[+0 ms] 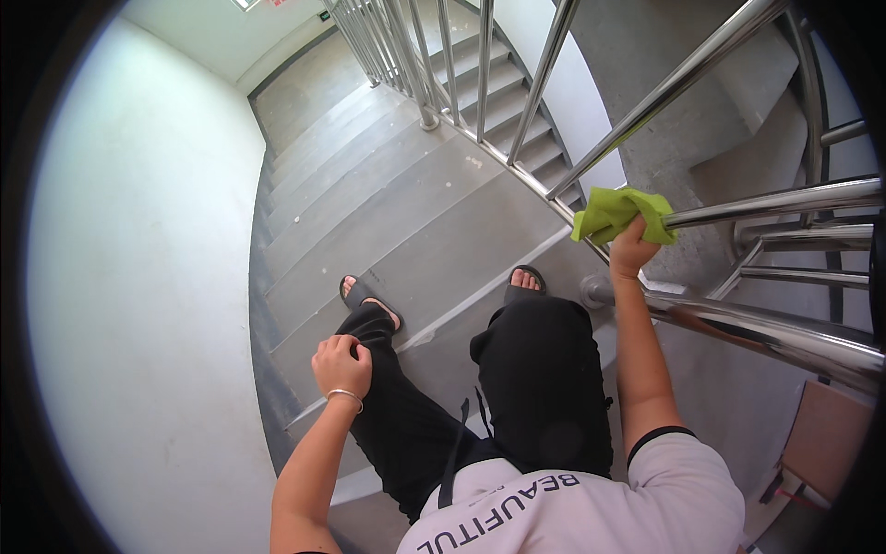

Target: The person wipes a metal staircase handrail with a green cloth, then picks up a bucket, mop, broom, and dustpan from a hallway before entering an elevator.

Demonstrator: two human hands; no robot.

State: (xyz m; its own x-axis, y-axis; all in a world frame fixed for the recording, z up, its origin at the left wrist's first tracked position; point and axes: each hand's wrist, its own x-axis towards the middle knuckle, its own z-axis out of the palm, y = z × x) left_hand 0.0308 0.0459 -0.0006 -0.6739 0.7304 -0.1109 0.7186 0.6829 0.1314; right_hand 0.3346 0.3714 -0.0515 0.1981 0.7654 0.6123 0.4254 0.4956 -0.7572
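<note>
My right hand [633, 251] grips a lime-green cloth [609, 212], which is wrapped around the lower part of a shiny metal baluster [768, 202] of the stair railing. Folds of the cloth hide some of my right fingers. On the black trousers [540, 374], near the knee, rests my left hand [342, 365], with a bracelet at the wrist. It holds nothing that I can see; its thumb stands apart and its fingertips are partly hidden.
Grey stairs [387, 221] descend ahead to a landing [304, 86]. A white wall [138, 242] runs along the left. At right, a thick metal post [754, 332] rises close to my forearm. Another flight [484, 76] shows beyond the bars, and a brown panel [827, 440] stands lower right.
</note>
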